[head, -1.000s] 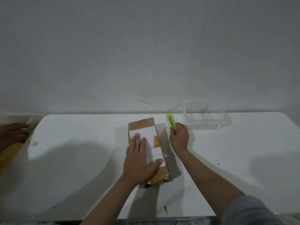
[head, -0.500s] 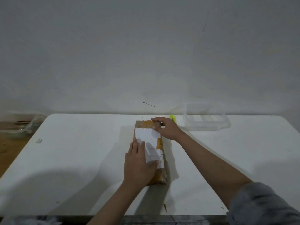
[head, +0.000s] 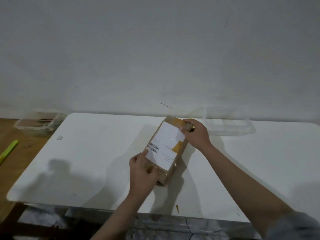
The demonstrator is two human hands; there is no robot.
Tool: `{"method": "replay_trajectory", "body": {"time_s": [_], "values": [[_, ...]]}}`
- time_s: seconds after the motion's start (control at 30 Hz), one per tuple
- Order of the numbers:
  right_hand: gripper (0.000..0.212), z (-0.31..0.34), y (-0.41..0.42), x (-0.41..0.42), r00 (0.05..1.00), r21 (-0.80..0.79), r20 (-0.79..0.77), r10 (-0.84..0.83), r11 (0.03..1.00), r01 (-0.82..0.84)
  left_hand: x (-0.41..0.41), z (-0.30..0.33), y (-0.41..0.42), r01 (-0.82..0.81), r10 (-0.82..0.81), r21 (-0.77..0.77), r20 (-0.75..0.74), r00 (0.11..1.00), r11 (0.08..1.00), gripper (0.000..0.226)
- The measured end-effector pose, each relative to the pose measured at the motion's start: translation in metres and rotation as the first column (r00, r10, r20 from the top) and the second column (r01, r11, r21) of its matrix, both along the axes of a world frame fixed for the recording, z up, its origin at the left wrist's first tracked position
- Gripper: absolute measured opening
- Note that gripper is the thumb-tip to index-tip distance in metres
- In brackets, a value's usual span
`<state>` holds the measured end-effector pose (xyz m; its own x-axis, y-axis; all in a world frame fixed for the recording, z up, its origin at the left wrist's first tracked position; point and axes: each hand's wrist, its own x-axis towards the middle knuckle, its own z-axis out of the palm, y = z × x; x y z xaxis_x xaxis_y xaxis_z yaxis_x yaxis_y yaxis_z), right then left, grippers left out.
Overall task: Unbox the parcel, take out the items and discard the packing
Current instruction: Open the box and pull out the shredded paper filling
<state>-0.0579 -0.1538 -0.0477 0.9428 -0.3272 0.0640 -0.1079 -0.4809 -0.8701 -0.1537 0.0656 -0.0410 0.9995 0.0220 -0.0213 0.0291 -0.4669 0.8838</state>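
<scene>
A brown cardboard parcel (head: 166, 146) with a white shipping label and orange tape lies on the white table (head: 97, 153), turned diagonally. My left hand (head: 142, 174) grips its near end, thumb on the label's corner. My right hand (head: 196, 133) is closed over the far right corner. A sliver of a yellow-green cutter (head: 193, 126) shows behind my right hand; I cannot tell whether the hand holds it.
A clear plastic container (head: 228, 123) stands at the table's back right. Left of the table, on a wooden surface, sit another clear container (head: 39, 123) and a second yellow-green cutter (head: 8, 150). A small orange tape scrap (head: 177, 209) lies near the front edge.
The parcel has been turned so its far end points right. My left hand slid from flat on top to gripping the near end. My right hand shifted to the far right corner.
</scene>
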Motion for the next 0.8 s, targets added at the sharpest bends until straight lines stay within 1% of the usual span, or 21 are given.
{"method": "replay_trajectory", "body": {"time_s": [0.07, 0.1, 0.2, 0.27, 0.33, 0.43, 0.5, 0.53, 0.6, 0.63, 0.7, 0.73, 0.8], "values": [[0.034, 0.006, -0.009, -0.018, 0.997, -0.025, 0.044, -0.062, 0.998, 0.063, 0.017, 0.004, 0.009, 0.060, -0.060, -0.002, -0.010, 0.998, 0.998, 0.066], [0.033, 0.009, -0.013, -0.028, 0.994, -0.040, 0.060, -0.090, 0.995, 0.092, 0.027, 0.007, 0.012, 0.116, -0.115, 0.019, -0.021, 0.993, 0.993, 0.068], [0.035, 0.009, -0.024, -0.061, 0.988, -0.050, 0.058, -0.143, 0.988, 0.146, 0.058, 0.009, 0.017, 0.300, -0.294, 0.087, -0.076, 0.953, 0.950, 0.057], [0.037, 0.004, -0.027, -0.081, 0.985, -0.052, 0.046, -0.167, 0.984, 0.169, 0.073, 0.011, 0.016, 0.404, -0.395, 0.103, -0.100, 0.913, 0.909, 0.055], [0.039, -0.003, -0.025, -0.099, 0.982, -0.053, 0.048, -0.185, 0.981, 0.188, 0.084, 0.016, 0.011, 0.463, -0.451, 0.078, -0.133, 0.883, 0.883, 0.059], [0.039, -0.011, -0.017, -0.120, 0.977, -0.067, 0.041, -0.207, 0.975, 0.210, 0.093, 0.022, 0.003, 0.504, -0.494, 0.082, -0.113, 0.862, 0.860, 0.062], [0.038, -0.016, -0.011, -0.128, 0.978, -0.079, 0.042, -0.206, 0.975, 0.209, 0.096, 0.016, 0.005, 0.484, -0.477, 0.074, -0.094, 0.874, 0.872, 0.065], [0.038, -0.018, -0.009, -0.131, 0.977, -0.074, 0.050, -0.207, 0.975, 0.210, 0.095, 0.012, 0.006, 0.439, -0.433, 0.052, -0.090, 0.897, 0.897, 0.066], [0.037, -0.020, -0.006, -0.134, 0.973, -0.051, 0.081, -0.218, 0.974, 0.223, 0.091, -0.002, 0.011, 0.263, -0.261, 0.042, -0.049, 0.964, 0.964, 0.065], [0.037, -0.020, -0.005, -0.134, 0.969, -0.038, 0.101, -0.226, 0.972, 0.231, 0.087, -0.008, 0.013, 0.171, -0.171, 0.053, -0.018, 0.985, 0.984, 0.060], [0.036, -0.020, -0.003, -0.135, 0.962, -0.009, 0.138, -0.236, 0.971, 0.239, 0.072, -0.015, 0.012, 0.030, -0.032, 0.033, 0.049, 0.998, 0.999, 0.050], [0.037, -0.021, -0.003, -0.136, 0.962, -0.002, 0.146, -0.229, 0.973, 0.232, 0.064, -0.016, 0.011, 0.005, -0.006, 0.001, 0.060, 0.998, 1.000, 0.049], [0.042, -0.022, -0.004, -0.136, 0.971, -0.007, 0.144, -0.190, 0.981, 0.193, 0.051, -0.019, 0.012, 0.044, -0.038, -0.063, 0.095, 0.995, 0.997, 0.054]]}}
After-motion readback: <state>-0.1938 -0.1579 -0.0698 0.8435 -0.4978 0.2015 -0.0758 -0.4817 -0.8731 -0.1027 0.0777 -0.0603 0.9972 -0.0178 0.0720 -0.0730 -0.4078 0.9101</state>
